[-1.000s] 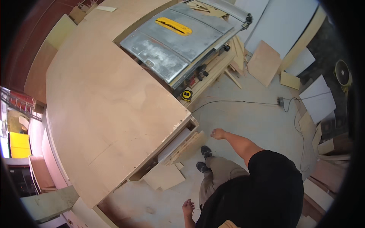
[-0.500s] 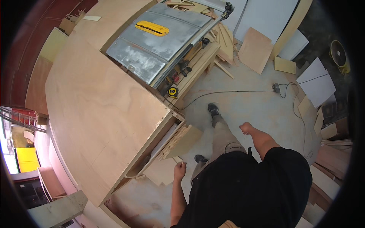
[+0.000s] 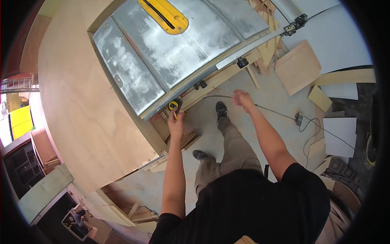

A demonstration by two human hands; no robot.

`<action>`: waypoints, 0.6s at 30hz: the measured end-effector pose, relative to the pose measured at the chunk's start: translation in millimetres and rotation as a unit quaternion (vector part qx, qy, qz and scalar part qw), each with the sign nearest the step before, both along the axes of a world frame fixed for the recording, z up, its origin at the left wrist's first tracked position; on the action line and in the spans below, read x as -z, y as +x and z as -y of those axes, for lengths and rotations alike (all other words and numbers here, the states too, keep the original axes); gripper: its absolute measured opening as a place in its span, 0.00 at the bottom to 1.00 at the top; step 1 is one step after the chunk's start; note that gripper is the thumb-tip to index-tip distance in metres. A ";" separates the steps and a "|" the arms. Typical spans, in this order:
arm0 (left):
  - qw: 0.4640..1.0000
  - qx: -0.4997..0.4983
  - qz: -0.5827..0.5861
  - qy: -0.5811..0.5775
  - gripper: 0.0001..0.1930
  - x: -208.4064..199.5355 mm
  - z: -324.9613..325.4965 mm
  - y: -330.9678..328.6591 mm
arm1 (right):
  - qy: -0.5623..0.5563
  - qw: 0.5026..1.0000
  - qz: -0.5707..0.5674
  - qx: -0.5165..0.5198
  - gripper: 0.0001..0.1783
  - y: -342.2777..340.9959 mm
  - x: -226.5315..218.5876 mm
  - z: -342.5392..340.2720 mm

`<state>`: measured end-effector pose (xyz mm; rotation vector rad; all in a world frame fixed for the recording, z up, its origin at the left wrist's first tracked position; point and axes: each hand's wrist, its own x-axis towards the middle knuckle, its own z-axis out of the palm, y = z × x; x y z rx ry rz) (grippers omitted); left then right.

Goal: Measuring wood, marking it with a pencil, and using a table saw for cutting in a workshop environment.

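My left hand (image 3: 176, 124) reaches forward to a yellow and black tape measure (image 3: 174, 105) that sits on a ledge at the near edge of a grey metal table saw (image 3: 174, 57). A short yellow strip shows between the fingertips and the tape measure; whether the fingers grip it is unclear. My right hand (image 3: 242, 99) hangs in the air above the concrete floor, loosely curled and holding nothing, just right of my forward shoe (image 3: 221, 109). The saw top has a yellow insert plate (image 3: 162, 14).
A large plywood bench top (image 3: 77, 110) wraps the saw's left side. A metal fence rail (image 3: 248, 46) runs along the saw's front. A cable (image 3: 276, 114) leads across the floor to a small box (image 3: 300, 118). Plywood offcuts (image 3: 298, 67) and white panels (image 3: 341, 136) lie at the right.
I have stepped closer to the saw. My left hand has swung up from my side to the tape measure. My right hand has moved forward and up.
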<state>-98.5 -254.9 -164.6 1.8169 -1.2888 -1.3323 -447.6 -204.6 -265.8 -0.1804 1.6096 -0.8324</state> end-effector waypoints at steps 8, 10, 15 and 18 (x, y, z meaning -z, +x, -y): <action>0.864 -0.318 -0.365 0.137 0.28 -57.1 54.4 -25.6 | -0.219 0.934 0.176 0.222 0.39 -92.1 -103.2 128.4; 0.860 -0.326 -0.371 0.126 0.28 -52.9 56.0 -31.7 | -0.257 0.946 0.112 0.162 0.38 -85.8 -112.0 146.3; 0.872 -0.305 -0.365 0.118 0.26 -52.1 56.2 -24.0 | -0.251 0.956 0.029 0.151 0.41 -82.1 -67.1 153.2; 0.898 -0.276 -0.322 0.114 0.28 -51.3 53.7 -17.3 | -0.217 0.969 -0.011 0.114 0.42 -75.1 -81.3 152.8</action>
